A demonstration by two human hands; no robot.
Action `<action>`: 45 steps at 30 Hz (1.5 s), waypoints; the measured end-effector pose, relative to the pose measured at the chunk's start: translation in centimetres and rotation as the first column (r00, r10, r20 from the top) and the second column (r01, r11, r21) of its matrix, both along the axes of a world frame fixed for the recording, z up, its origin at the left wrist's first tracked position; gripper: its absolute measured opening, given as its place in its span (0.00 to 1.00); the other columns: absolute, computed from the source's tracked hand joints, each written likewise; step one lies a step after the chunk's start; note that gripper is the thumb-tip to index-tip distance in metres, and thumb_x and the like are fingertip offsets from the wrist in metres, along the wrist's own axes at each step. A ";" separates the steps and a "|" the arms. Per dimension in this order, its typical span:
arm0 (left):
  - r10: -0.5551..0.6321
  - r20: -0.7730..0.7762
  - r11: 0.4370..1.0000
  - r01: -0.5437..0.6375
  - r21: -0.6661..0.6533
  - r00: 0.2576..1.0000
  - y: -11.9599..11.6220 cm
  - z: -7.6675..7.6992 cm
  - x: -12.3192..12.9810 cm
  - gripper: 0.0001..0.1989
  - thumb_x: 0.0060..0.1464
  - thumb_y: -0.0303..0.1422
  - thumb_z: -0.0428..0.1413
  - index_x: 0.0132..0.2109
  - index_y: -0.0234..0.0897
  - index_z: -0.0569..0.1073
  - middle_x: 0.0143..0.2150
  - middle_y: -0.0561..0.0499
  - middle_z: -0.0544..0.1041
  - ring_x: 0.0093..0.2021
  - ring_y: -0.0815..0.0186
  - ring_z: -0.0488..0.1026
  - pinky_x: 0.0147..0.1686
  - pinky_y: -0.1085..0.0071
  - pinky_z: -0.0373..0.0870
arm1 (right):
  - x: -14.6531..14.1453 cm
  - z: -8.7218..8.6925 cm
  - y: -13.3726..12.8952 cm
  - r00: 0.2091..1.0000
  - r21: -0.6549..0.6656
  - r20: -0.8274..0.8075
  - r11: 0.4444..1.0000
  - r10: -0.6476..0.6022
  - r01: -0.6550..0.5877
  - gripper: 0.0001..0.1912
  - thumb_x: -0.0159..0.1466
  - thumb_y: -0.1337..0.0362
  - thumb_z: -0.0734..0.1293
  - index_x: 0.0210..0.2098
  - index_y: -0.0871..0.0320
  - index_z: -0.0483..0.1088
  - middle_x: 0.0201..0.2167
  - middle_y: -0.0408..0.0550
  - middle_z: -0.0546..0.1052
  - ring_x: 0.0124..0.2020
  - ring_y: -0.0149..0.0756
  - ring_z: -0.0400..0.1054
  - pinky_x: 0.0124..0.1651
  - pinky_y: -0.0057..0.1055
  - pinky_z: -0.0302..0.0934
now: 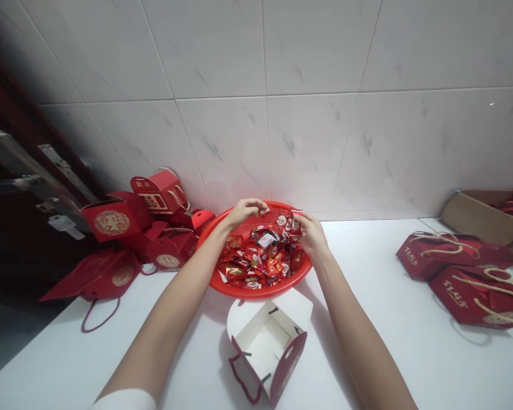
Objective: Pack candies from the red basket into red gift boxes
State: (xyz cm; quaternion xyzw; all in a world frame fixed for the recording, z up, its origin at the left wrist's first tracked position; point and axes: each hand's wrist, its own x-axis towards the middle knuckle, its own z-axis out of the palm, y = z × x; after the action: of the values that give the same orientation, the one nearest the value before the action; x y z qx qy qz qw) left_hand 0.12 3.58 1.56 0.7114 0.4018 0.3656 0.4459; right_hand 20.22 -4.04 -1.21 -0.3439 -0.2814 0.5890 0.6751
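A red plastic basket [256, 291] holds a heap of wrapped candies [256, 256], mostly red, with a few gold and white wrappers. Over its far left part, my left hand [247, 213] is closed in a pinch; a small pale bit shows at the fingertips, too small to name. At the right rim, my right hand [311, 232] grips a red-wrapped candy [296, 221] between thumb and fingers. In front of the basket stands an opened gift box [267, 336], white inside and dark red outside, with its flaps spread and a cord handle at the left. No candy shows inside it.
Several red gift boxes [119, 219] are piled at the left by a dark door with a handle [8, 182]. Two closed dark red boxes [457, 250] with rope handles lie at the right, before a cardboard carton [483, 219]. A tiled wall [316, 148] rises behind the white table.
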 end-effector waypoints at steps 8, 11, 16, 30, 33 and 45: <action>-0.187 -0.114 0.981 0.179 -0.077 0.976 -1.3 0.0 1.2 0.16 0.44 0.41 0.64 0.36 0.33 0.82 0.36 0.47 0.82 0.37 0.61 0.75 0.43 0.65 0.71 | 0.1 -0.1 0.1 1.000 -0.001 -0.003 1.000 -0.001 0.001 0.07 0.47 0.70 0.75 0.24 0.57 0.74 0.20 0.38 0.78 0.22 0.30 0.70 0.26 0.25 0.66; -0.246 -0.162 0.969 0.245 -0.028 0.956 -1.8 0.0 1.7 0.16 0.45 0.42 0.66 0.35 0.32 0.81 0.33 0.49 0.81 0.36 0.62 0.74 0.40 0.67 0.70 | 0.1 -0.1 0.1 1.000 0.001 0.000 1.000 0.019 -0.019 0.07 0.47 0.70 0.75 0.25 0.57 0.74 0.21 0.39 0.78 0.22 0.31 0.71 0.26 0.26 0.67; -0.232 -0.143 0.973 0.232 -0.014 0.962 -1.7 -0.1 1.7 0.18 0.44 0.42 0.68 0.38 0.32 0.81 0.35 0.48 0.82 0.38 0.61 0.76 0.41 0.66 0.70 | 0.0 -0.1 0.0 0.999 -0.012 -0.002 0.998 0.054 -0.054 0.07 0.48 0.71 0.75 0.25 0.57 0.73 0.20 0.41 0.78 0.21 0.31 0.71 0.26 0.27 0.68; -0.207 -0.151 0.978 0.209 -0.002 0.967 -1.8 0.0 1.8 0.22 0.45 0.50 0.66 0.33 0.33 0.79 0.30 0.51 0.77 0.32 0.65 0.71 0.37 0.68 0.68 | -0.2 0.2 0.0 0.998 -0.032 -0.049 0.999 0.031 -0.033 0.08 0.50 0.72 0.73 0.22 0.56 0.70 0.19 0.39 0.77 0.21 0.31 0.70 0.27 0.27 0.67; -0.277 -0.196 0.961 0.276 -0.034 0.941 -1.9 0.2 1.8 0.19 0.49 0.48 0.64 0.32 0.33 0.79 0.29 0.51 0.77 0.31 0.65 0.71 0.36 0.69 0.68 | -0.2 0.1 0.0 0.998 -0.039 -0.050 0.999 0.036 -0.038 0.07 0.50 0.71 0.73 0.23 0.56 0.71 0.21 0.41 0.78 0.22 0.33 0.71 0.28 0.29 0.68; -0.153 -0.540 0.988 0.119 -0.098 0.828 0.4 -2.5 0.1 0.06 0.34 0.29 0.64 0.27 0.38 0.82 0.27 0.52 0.81 0.29 0.63 0.74 0.31 0.73 0.66 | 0.5 -0.9 1.3 0.986 -0.067 -0.121 0.992 -0.114 0.107 0.05 0.50 0.70 0.71 0.23 0.55 0.71 0.19 0.38 0.77 0.23 0.33 0.70 0.26 0.29 0.68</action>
State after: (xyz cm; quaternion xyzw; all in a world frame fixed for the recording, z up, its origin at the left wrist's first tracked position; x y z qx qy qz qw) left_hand 0.22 4.02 -0.99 0.7991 0.4712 0.1030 0.3589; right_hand 20.71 -2.78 -2.10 -0.3419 -0.2013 0.5791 0.7122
